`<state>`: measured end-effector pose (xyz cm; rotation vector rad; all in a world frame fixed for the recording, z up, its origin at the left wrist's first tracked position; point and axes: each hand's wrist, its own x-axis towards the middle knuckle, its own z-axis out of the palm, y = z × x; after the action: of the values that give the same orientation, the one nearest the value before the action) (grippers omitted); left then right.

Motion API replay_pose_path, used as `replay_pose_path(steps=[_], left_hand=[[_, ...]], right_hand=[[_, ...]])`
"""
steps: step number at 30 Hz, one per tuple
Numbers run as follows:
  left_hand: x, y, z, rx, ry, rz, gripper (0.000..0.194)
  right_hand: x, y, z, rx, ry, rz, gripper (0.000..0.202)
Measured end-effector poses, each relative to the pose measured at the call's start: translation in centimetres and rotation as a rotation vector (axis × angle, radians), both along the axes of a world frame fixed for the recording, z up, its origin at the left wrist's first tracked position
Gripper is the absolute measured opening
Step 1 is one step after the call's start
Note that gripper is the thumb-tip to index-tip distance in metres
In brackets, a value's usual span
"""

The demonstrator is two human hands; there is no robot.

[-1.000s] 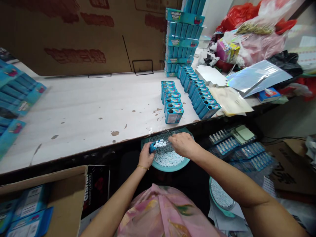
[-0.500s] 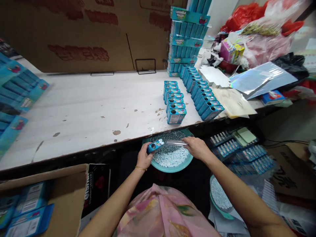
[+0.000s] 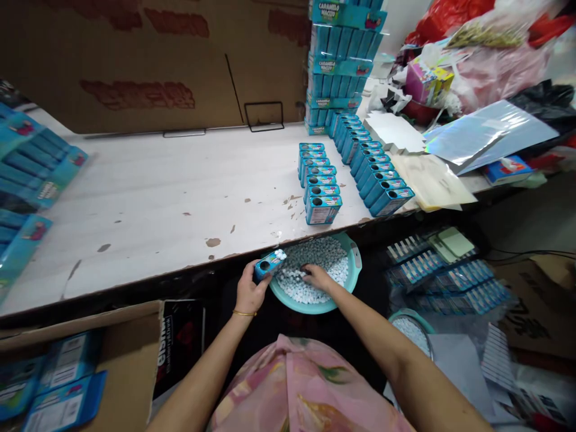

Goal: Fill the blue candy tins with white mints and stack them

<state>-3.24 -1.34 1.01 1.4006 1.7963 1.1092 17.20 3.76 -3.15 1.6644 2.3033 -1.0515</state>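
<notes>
My left hand (image 3: 251,288) grips a small blue box (image 3: 269,265), tilted at the left rim of a turquoise basin (image 3: 354,264). White pellets show at the box's upper end. Small white pellets (image 3: 333,258) fill the basin. My right hand (image 3: 317,277) reaches down into them with its fingertips at the surface; the fingers are bent, and whatever they hold is hidden. Above the basin, on the white table (image 3: 171,198), a short row of upright blue boxes (image 3: 324,210) stands near the front edge, with a longer row (image 3: 390,201) to its right.
Stacked blue display trays (image 3: 339,66) rise at the back. More trays (image 3: 40,162) stand at the left. A large cardboard box (image 3: 157,60) lines the back, and an open carton (image 3: 126,366) is at lower left. Packed boxes (image 3: 463,282) and a smaller pellet bowl (image 3: 411,330) are at right.
My right hand has moved left and down into the pellets; the clear scoop-like tool it held is out of sight. My left hand and the box have shifted slightly left.
</notes>
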Motion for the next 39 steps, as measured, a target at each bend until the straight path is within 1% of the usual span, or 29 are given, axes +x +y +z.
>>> replay_pose_path(steps=[1,3,5,7,9,11,13,16,18,20,25,28,30,33,34,36,39], left_hand=[[-0.1,0.0,0.1,0.001,-0.004,0.01,0.039],[-0.1,0.1,0.1,0.006,-0.006,0.023,0.039],[0.1,0.1,0.1,0.013,-0.001,0.025,0.038],[0.6,0.2,0.0,0.027,0.008,0.003,0.036],[1.3,0.3,0.0,0.046,0.028,-0.047,0.034],[2.1,0.3,0.0,0.063,0.056,-0.099,0.033],[2.9,0.4,0.2,0.074,0.081,-0.139,0.033],[3.6,0.3,0.5,0.084,0.106,-0.179,0.035],[3.8,0.3,0.6,0.091,0.117,-0.202,0.035],[3.8,0.3,0.6,0.094,0.127,-0.22,0.036],[3.8,0.4,0.4,0.096,0.13,-0.218,0.037],[3.8,0.3,0.3,0.103,0.114,-0.213,0.036],[3.7,0.2,0.4,0.12,0.121,-0.201,0.036],[3.2,0.0,0.8,0.16,0.21,-0.256,0.04],[3.0,0.0,0.9,0.167,0.25,-0.274,0.041],[2.5,0.1,1.2,0.17,0.291,-0.268,0.043],[1.9,0.2,1.3,0.188,0.248,-0.236,0.042]], right_hand=[[0.8,0.0,0.6,0.003,0.043,-0.009,0.033],[2.6,0.0,2.5,0.011,0.143,-0.035,0.032],[4.2,0.0,5.2,0.028,0.228,-0.042,0.03],[5.2,0.1,8.3,0.064,0.244,-0.006,0.028],[5.5,0.1,11.3,0.121,0.213,0.06,0.028],[5.0,0.1,13.7,0.188,0.142,0.133,0.029],[4.0,0.0,15.5,0.26,0.019,0.198,0.029],[2.4,-0.4,17.3,0.344,-0.197,0.276,0.027],[1.5,-0.7,18.1,0.382,-0.296,0.326,0.024],[0.7,-0.9,18.7,0.411,-0.35,0.371,0.022],[-0.4,-1.3,19.6,0.449,-0.386,0.416,0.023],[-0.2,-1.5,19.9,0.451,-0.388,0.42,0.024],[0.6,-1.5,20.1,0.455,-0.385,0.392,0.024],[2.5,-1.4,20.1,0.437,-0.366,0.306,0.028],[3.2,-1.3,20.0,0.419,-0.36,0.277,0.029],[4.5,-1.2,19.6,0.385,-0.354,0.216,0.03],[5.8,-1.1,18.7,0.365,-0.339,0.118,0.031]])
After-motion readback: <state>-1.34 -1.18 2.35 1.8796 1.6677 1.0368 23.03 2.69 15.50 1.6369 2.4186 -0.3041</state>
